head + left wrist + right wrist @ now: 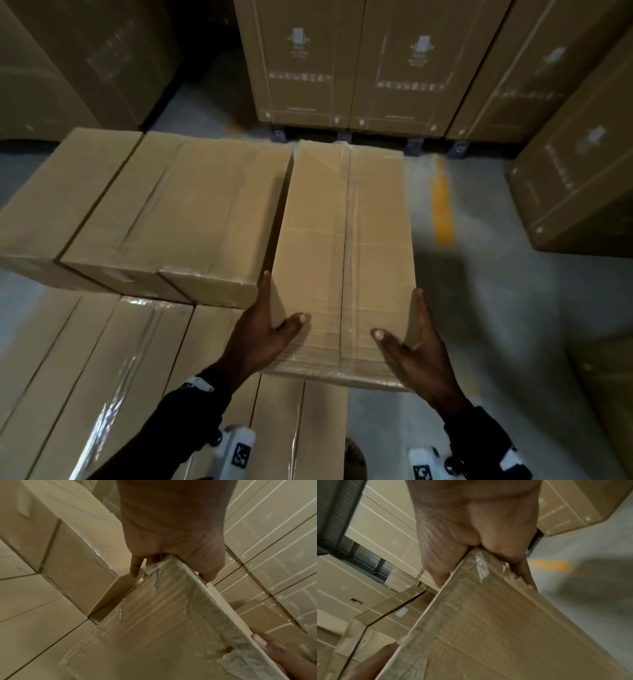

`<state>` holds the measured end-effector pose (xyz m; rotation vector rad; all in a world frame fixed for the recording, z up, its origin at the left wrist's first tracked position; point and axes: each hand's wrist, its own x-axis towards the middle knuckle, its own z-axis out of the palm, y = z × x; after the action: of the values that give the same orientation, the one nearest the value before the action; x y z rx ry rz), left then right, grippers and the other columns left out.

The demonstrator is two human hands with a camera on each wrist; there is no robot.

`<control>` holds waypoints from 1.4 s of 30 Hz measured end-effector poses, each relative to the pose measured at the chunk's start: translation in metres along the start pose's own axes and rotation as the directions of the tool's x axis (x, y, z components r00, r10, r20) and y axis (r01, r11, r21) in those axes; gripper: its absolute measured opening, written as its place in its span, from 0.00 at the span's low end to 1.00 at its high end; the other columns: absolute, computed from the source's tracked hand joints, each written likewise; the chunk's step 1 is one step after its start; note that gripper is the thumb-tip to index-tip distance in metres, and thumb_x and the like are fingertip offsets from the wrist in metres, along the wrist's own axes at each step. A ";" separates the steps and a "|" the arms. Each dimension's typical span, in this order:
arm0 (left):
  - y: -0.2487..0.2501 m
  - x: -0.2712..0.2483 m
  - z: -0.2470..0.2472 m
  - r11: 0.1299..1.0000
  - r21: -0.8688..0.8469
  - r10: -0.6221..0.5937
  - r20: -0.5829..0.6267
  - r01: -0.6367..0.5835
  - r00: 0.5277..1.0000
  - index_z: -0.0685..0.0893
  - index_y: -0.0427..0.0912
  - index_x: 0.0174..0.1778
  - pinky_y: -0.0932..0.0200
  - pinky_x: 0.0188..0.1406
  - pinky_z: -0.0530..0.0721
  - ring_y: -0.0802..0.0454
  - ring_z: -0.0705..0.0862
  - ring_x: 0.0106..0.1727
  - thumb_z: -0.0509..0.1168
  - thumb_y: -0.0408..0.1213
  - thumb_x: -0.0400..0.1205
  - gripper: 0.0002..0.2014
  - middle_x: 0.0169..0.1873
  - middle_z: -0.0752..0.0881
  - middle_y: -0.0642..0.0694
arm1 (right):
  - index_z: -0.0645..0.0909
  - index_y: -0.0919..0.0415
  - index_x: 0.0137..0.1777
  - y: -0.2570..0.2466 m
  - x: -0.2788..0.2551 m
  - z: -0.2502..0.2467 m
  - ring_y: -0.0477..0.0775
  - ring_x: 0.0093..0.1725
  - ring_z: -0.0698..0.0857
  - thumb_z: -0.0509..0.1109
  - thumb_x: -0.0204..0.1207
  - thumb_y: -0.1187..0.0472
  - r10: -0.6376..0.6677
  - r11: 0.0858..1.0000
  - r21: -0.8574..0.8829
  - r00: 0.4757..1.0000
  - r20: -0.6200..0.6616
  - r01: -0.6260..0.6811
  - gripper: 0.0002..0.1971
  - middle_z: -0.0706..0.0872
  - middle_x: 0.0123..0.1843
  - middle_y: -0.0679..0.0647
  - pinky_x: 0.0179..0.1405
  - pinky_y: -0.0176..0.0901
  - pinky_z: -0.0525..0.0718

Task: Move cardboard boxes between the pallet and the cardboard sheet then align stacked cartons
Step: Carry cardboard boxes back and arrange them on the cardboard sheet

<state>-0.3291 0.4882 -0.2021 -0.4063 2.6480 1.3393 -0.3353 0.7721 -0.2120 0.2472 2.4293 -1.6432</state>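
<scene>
A long taped cardboard box (346, 246) lies lengthwise away from me, beside a row of like boxes (178, 219) on its left. My left hand (270, 329) grips its near left corner, thumb on top and fingers down the left side. My right hand (411, 342) grips the near right corner the same way. The left wrist view shows the left hand (171, 534) clasping the corner of the box (163, 628) with its stapled end face. In the right wrist view the right hand (471, 527) pinches the box (505, 628) at its taped corner.
A lower layer of boxes (120, 377) lies under the row, and the held box's near end overhangs it. Tall printed cartons (359, 61) stand on a pallet at the back, more cartons (582, 192) at the right. Grey floor with a yellow line (443, 209) lies between.
</scene>
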 end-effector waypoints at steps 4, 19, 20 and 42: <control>-0.040 0.073 0.015 1.000 -0.005 0.012 -0.053 -0.012 0.999 0.56 0.50 0.87 0.58 0.68 0.76 0.51 0.78 0.71 0.73 0.59 0.76 0.48 0.74 0.80 0.50 | 0.51 0.41 0.89 0.025 0.069 0.040 0.38 0.78 0.72 0.85 0.70 0.53 -0.016 0.999 0.029 1.000 -0.022 0.017 0.55 0.70 0.81 0.34 0.78 0.37 0.71; -0.111 0.225 0.035 0.869 0.488 0.115 -0.036 -0.083 0.993 0.43 0.32 0.87 0.33 0.84 0.35 0.42 0.42 0.89 0.50 0.75 0.73 0.58 0.88 0.46 0.35 | 0.52 0.43 0.90 0.082 0.211 0.116 0.44 0.81 0.70 0.86 0.68 0.50 -0.036 0.999 -0.008 0.998 -0.043 0.036 0.56 0.67 0.86 0.44 0.85 0.52 0.68; -0.112 0.227 0.035 0.850 0.518 0.128 -0.034 -0.092 0.991 0.44 0.33 0.87 0.33 0.84 0.36 0.41 0.42 0.89 0.48 0.76 0.73 0.59 0.88 0.46 0.36 | 0.53 0.43 0.90 0.085 0.214 0.118 0.44 0.81 0.70 0.86 0.68 0.50 -0.033 0.999 -0.008 0.998 -0.046 0.033 0.56 0.68 0.86 0.44 0.84 0.53 0.69; -0.157 0.216 0.007 0.481 0.733 0.452 0.262 -0.481 0.853 0.58 0.30 0.86 0.30 0.84 0.55 0.39 0.53 0.88 0.41 0.82 0.75 0.60 0.87 0.56 0.34 | 0.49 0.47 0.91 0.095 0.231 0.129 0.38 0.82 0.62 0.84 0.71 0.51 -0.028 1.000 -0.006 0.999 -0.038 0.028 0.56 0.59 0.87 0.40 0.85 0.42 0.62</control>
<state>-0.4871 0.3677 -0.3801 0.5027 3.0693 0.0792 -0.5257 0.6939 -0.4025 0.2467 2.4762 -1.6575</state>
